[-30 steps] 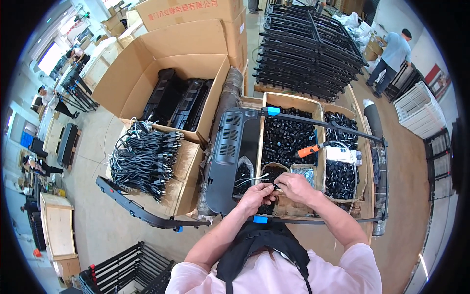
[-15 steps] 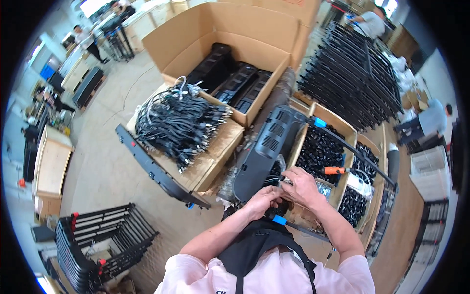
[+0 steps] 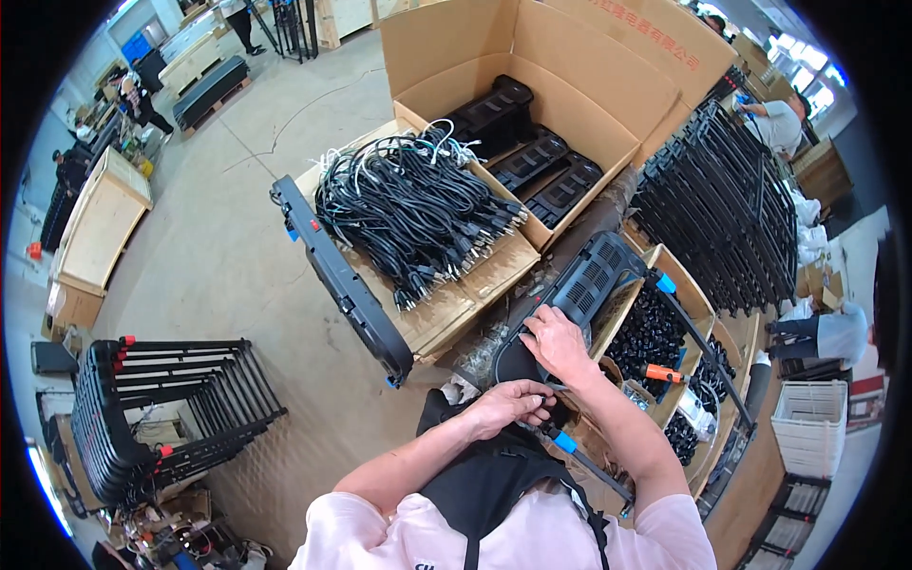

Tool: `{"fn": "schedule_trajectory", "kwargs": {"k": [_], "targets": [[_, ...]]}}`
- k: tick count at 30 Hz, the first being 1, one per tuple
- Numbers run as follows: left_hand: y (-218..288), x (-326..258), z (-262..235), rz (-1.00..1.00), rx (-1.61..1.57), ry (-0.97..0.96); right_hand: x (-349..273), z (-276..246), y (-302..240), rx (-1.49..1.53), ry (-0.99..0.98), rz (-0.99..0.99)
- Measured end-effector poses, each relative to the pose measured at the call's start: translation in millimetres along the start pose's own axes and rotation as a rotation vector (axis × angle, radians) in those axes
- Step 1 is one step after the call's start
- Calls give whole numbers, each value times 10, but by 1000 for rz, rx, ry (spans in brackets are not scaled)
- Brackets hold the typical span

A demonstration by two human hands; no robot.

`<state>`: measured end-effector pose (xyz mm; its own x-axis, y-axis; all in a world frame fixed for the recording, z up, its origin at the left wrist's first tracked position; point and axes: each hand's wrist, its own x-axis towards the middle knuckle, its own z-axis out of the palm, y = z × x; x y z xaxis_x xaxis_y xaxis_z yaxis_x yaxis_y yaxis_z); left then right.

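A dark grey plastic housing (image 3: 591, 287) with vent slots lies slanted in front of me, between the cable stack and the parts bins. My right hand (image 3: 559, 344) is on the near part of the housing, its fingers bent over the surface and gripping at the edge. Just below, by the housing's near end, my left hand (image 3: 513, 405) is closed in a pinch; what its fingertips hold is too small to make out. A black tube frame (image 3: 698, 339) with blue pieces on it runs along the right of the housing, across the bins.
Bundled black power cords (image 3: 418, 214) lie on a cardboard box. Behind them an open carton (image 3: 446, 47) holds black plastic covers. Bins of small black parts (image 3: 648, 332) and an orange-handled tool (image 3: 662, 373) are at right. A long dark panel (image 3: 342, 285) leans left; stacked black frames (image 3: 727, 204) stand beyond.
My right hand has moved up and away from my left, onto the housing. The left hand stays low, still pinched. The whole view has shifted as my head turned.
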<state>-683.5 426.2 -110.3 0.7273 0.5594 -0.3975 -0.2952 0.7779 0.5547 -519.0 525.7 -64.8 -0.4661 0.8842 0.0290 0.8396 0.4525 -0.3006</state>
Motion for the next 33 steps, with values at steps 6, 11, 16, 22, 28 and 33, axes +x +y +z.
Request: {"fn": "schedule_trajectory", "kwargs": {"k": [6, 11, 16, 22, 28, 33], "targets": [[122, -42, -88, 6, 43, -39, 9, 31, 13, -22, -24, 15], [113, 50, -191, -77, 55, 34, 44, 1, -80, -36, 31, 65], [135, 124, -111, -31, 168, 57, 33, 51, -21, 5, 75, 60], [-20, 422, -131, 21, -52, 22, -151, -83, 110, 389, 155, 238], [115, 530, -139, 66, -143, 121, -356, -308, 225, 1212, 128, 612], [216, 613, -52, 98, -126, 39, -546, -247, 278, 1257, 277, 612]]}}
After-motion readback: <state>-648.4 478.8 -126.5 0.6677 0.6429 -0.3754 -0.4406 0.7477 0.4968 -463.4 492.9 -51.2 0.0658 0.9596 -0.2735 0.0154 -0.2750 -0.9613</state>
